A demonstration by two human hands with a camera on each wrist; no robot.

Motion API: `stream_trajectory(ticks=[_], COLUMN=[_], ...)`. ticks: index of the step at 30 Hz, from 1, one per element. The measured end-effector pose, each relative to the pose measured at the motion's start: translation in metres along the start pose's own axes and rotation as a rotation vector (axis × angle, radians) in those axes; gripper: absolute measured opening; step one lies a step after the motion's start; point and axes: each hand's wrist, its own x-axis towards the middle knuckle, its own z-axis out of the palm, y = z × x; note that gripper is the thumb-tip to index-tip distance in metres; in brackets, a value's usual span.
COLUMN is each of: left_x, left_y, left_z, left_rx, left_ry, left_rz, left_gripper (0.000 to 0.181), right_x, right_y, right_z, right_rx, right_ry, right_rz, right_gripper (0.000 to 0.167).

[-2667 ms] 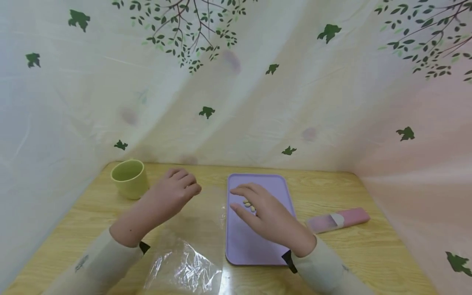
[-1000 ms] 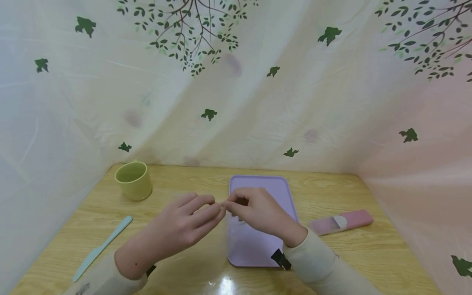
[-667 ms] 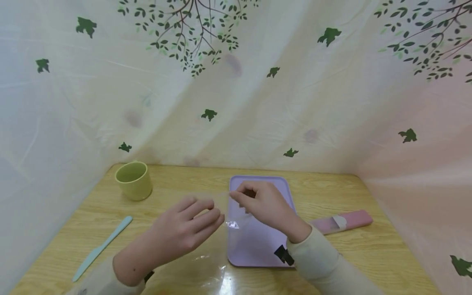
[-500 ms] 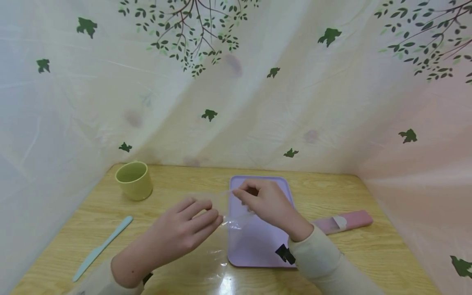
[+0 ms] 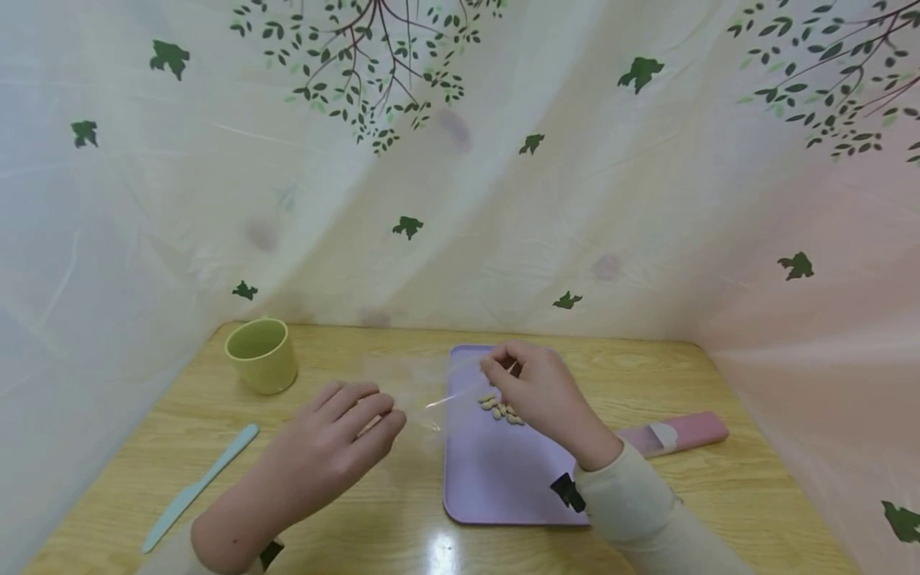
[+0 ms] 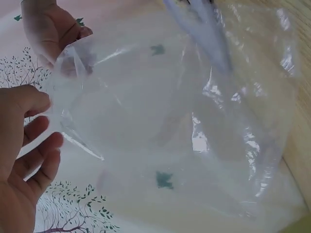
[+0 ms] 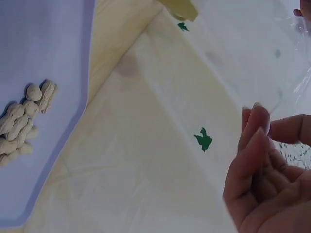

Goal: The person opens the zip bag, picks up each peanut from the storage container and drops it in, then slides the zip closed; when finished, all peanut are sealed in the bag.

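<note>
Clear plastic bag [image 6: 146, 107], held aloft across the left edge of the lavender tray [image 5: 503, 479]. The left hand [image 5: 334, 435], fingers loosely bent, and the right hand [image 5: 539, 399], thumb and forefinger pinched, grip its rim, apparently to spread the mouth. Unshelled peanuts [image 7: 19, 119] lie clustered within the tray's raised lip, which likely contains them. Open counter [image 5: 381, 543] separates the bag from the mug [image 5: 262, 359] and spreader [image 5: 194, 491].
</note>
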Motion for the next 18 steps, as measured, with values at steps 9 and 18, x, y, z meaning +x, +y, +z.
stream_trajectory(ticks=[9,18], left_x=[0.0,-0.004], left_y=[0.0,0.001], left_z=[0.005,0.013], left_rx=[-0.022,-0.062], left_ry=[-0.034,0.011], left_rz=[-0.059,0.001], left_gripper=[0.038,0.039], right_x=[0.0,0.0], right_y=[0.002,-0.003], right_z=[0.013,0.025], right_rx=[-0.033,-0.152], right_ry=[-0.15,-0.163], right_rz=[-0.137,-0.198], right_gripper=[0.017,0.023])
